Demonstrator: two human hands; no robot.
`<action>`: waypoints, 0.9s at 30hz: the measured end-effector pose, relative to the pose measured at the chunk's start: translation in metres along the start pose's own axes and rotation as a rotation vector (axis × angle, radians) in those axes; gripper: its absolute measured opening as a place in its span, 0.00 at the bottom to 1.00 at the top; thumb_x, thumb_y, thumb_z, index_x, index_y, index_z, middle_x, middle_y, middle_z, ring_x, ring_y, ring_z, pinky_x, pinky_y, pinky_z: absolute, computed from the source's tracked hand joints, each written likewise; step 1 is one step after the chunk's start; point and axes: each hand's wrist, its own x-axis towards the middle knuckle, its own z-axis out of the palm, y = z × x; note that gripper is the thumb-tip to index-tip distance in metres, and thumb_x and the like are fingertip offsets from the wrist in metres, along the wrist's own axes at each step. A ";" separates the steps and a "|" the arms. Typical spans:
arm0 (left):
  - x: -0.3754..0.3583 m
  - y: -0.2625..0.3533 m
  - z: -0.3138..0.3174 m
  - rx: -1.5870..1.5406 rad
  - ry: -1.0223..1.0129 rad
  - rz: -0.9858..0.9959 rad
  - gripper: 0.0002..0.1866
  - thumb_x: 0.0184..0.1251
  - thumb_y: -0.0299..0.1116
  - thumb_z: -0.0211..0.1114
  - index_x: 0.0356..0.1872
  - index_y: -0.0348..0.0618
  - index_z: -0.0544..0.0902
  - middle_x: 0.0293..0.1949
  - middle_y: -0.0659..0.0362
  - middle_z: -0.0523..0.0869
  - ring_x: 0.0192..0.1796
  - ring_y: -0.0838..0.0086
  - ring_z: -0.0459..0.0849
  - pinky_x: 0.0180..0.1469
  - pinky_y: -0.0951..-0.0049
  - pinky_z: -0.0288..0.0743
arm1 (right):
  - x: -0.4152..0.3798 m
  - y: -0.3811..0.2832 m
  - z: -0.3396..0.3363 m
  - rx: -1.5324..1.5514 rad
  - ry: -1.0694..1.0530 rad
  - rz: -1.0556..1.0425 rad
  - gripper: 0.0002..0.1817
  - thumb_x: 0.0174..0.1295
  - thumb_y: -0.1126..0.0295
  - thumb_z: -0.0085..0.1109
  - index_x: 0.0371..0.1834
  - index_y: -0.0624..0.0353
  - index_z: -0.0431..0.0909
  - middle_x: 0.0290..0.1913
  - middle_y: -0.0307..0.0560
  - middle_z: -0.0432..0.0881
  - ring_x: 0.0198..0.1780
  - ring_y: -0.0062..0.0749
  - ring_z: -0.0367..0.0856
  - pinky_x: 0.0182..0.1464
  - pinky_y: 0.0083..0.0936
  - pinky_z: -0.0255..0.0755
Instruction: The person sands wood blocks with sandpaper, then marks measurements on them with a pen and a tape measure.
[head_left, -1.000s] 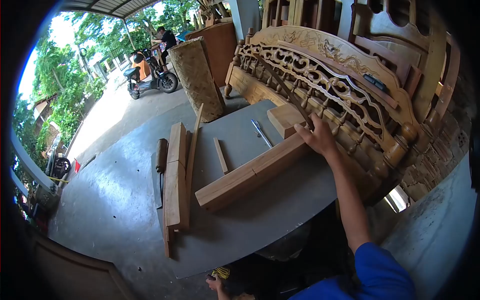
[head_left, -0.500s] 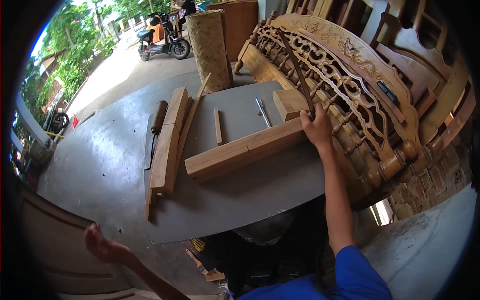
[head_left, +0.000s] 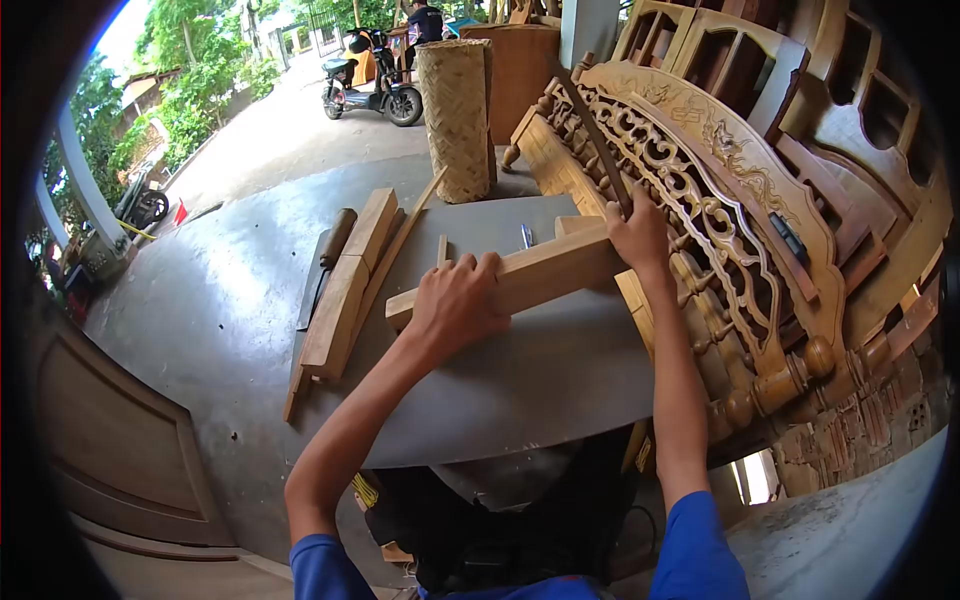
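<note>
My left hand (head_left: pixel 455 305) is wrapped over a squared wooden beam (head_left: pixel 560 272), left of its middle. At the beam's right end, my right hand (head_left: pixel 638 232) is closed around a long, thin dark strip (head_left: pixel 592 130) that slants up and away. Whether those right fingers also grip the beam is hidden. Behind the beam lie a wooden block (head_left: pixel 580 225), a pen (head_left: pixel 527 236) and a small wooden stick (head_left: pixel 443 248), all partly covered.
The grey board (head_left: pixel 540 385) carries another beam (head_left: pixel 350 290) with thin strips, beside a wooden-handled tool (head_left: pixel 340 235). Carved wooden furniture (head_left: pixel 700 150) crowds the right side. A woven roll (head_left: pixel 455 120) stands behind; a scooter (head_left: pixel 375 95) and a person (head_left: pixel 425 25) are farther off.
My left hand has come in from the lower left and taken hold of the beam. My right hand keeps the dark strip. The view has shifted somewhat.
</note>
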 end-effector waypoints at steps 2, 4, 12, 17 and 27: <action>0.006 -0.003 -0.007 -0.068 -0.016 -0.011 0.33 0.34 0.46 0.74 0.45 0.42 0.74 0.32 0.51 0.80 0.37 0.59 0.80 0.41 0.62 0.72 | 0.009 0.007 0.011 0.055 -0.004 -0.044 0.13 0.53 0.63 0.52 0.32 0.64 0.70 0.29 0.64 0.79 0.37 0.58 0.77 0.40 0.46 0.69; 0.016 -0.004 -0.016 -0.113 -0.022 -0.051 0.32 0.34 0.47 0.74 0.43 0.39 0.76 0.32 0.50 0.81 0.37 0.59 0.81 0.41 0.63 0.72 | 0.019 0.004 0.013 0.104 0.010 -0.046 0.13 0.54 0.62 0.51 0.32 0.63 0.70 0.28 0.63 0.79 0.36 0.58 0.77 0.39 0.46 0.69; 0.073 -0.009 -0.028 -0.207 -0.032 -0.016 0.34 0.32 0.45 0.76 0.43 0.33 0.78 0.34 0.46 0.82 0.40 0.57 0.80 0.43 0.62 0.72 | 0.040 0.023 0.018 0.155 0.248 -0.056 0.15 0.59 0.59 0.50 0.29 0.61 0.70 0.21 0.55 0.78 0.28 0.54 0.78 0.29 0.42 0.69; 0.097 0.001 0.000 -0.443 -0.005 0.076 0.30 0.35 0.42 0.75 0.41 0.34 0.78 0.36 0.48 0.81 0.41 0.60 0.80 0.43 0.64 0.71 | 0.043 0.032 -0.008 0.078 0.486 0.017 0.13 0.58 0.59 0.52 0.30 0.60 0.70 0.23 0.53 0.79 0.29 0.52 0.79 0.30 0.43 0.70; 0.076 -0.023 0.000 -0.293 -0.077 -0.054 0.27 0.40 0.52 0.70 0.31 0.36 0.80 0.28 0.48 0.81 0.35 0.60 0.80 0.39 0.63 0.71 | 0.042 0.032 0.032 0.131 0.121 0.068 0.15 0.56 0.59 0.51 0.37 0.60 0.72 0.32 0.60 0.80 0.37 0.55 0.78 0.39 0.42 0.71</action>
